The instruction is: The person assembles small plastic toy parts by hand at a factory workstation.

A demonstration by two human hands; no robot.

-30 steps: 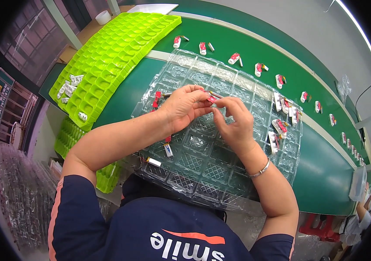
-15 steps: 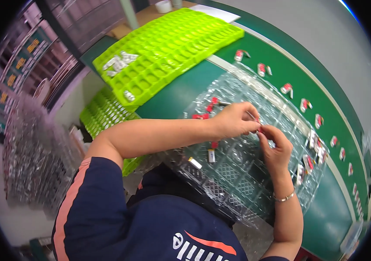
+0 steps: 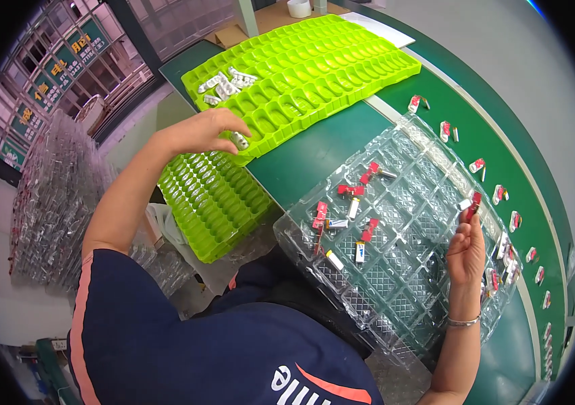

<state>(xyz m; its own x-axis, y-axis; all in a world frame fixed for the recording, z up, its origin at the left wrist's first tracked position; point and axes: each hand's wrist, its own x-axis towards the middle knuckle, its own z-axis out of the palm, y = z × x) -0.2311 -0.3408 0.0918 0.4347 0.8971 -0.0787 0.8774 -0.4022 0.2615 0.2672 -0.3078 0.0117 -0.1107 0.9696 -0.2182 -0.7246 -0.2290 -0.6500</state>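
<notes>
My left hand [image 3: 208, 131] is at the near left corner of the lime-green moulded tray [image 3: 331, 100]. Its thumb and forefinger are apart, with a small white plastic part [image 3: 239, 140] just at their tips; contact cannot be made out. Several more white parts [image 3: 225, 86] lie loosely heaped in the tray's left end. My right hand [image 3: 466, 253] pinches a small red circuit board [image 3: 474, 204] above the right side of the clear plastic tray [image 3: 395, 266]. A small white piece shows beside that board. Several red boards [image 3: 369, 229] with small white-and-silver batteries [image 3: 360, 252] lie in the clear tray's left part.
Red-and-white pieces [image 3: 477, 165] lie in a row along the green belt [image 3: 449, 101] at right. Another green tray stack [image 3: 213, 202] stands lower, left of the table. Clear trays [image 3: 58, 202] are piled at far left. A white roll [image 3: 299, 8] sits at the back.
My hands were together over the clear tray and have parted. The left has moved far left to the green tray; the right has moved right with the red board. The view has shifted.
</notes>
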